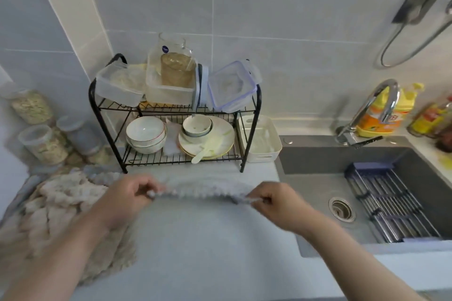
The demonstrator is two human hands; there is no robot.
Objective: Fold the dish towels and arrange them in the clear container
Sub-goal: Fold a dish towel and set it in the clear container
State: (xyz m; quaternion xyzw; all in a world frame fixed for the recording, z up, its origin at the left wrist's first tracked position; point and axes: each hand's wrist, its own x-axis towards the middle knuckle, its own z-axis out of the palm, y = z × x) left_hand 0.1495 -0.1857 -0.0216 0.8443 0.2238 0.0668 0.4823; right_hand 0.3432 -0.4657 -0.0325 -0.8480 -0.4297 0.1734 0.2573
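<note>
A pale grey-blue dish towel (203, 189) is stretched flat above the counter between both hands. My left hand (127, 197) pinches its left corner and my right hand (274, 203) pinches its right corner. A heap of beige towels (61, 205) lies on the counter at the left, under my left forearm. Several clear plastic containers stand on the top shelf of the black wire rack: one at the left (117, 87), one in the middle (168, 88) with a jar in it, and a lidded one tilted at the right (232, 87).
The black rack (97, 110) holds bowls (145, 135) and plates (208, 139) on its lower shelf. A white basket (260, 140) stands beside it. The grey sink (318, 190) with a drain rack (389, 205) and a tap (376, 102) lies to the right. Food jars (44, 144) stand at the far left.
</note>
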